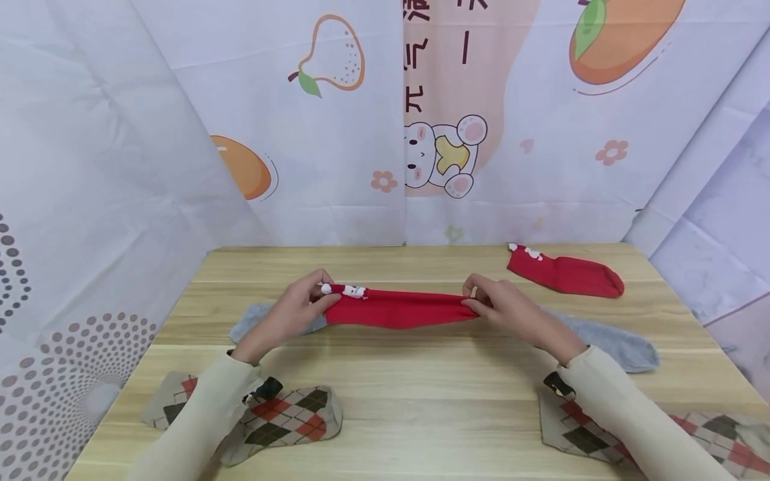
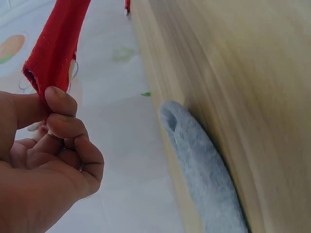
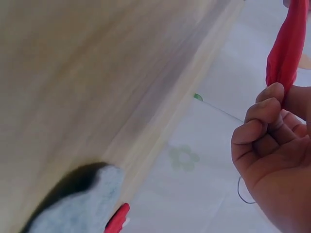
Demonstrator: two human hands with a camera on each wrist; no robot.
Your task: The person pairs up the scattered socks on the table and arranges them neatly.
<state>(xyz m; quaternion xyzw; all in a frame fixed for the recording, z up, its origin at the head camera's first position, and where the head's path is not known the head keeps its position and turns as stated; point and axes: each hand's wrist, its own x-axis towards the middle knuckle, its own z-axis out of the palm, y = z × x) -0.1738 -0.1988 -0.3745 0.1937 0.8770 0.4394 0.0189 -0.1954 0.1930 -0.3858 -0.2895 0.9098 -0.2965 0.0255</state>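
Observation:
A red sock (image 1: 400,308) with a white figure and pom-pom near its cuff is stretched level above the table between both hands. My left hand (image 1: 296,308) pinches the cuff end between thumb and fingers; the left wrist view shows the sock's opening (image 2: 30,75) beside the thumb. At the other end, my right hand (image 1: 511,308) pinches the toe, which gathers into folds in the right wrist view (image 3: 282,68). Behind the left hand lies a grey sock (image 1: 249,322), partly hidden. Another grey sock (image 1: 619,342) lies beyond the right forearm.
A second red sock (image 1: 577,275) lies flat at the back right of the wooden table (image 1: 421,401). Argyle socks lie under the forearms: one (image 1: 295,417) at left front, another (image 1: 577,434) at right front. A printed curtain (image 1: 337,167) hangs along the back edge.

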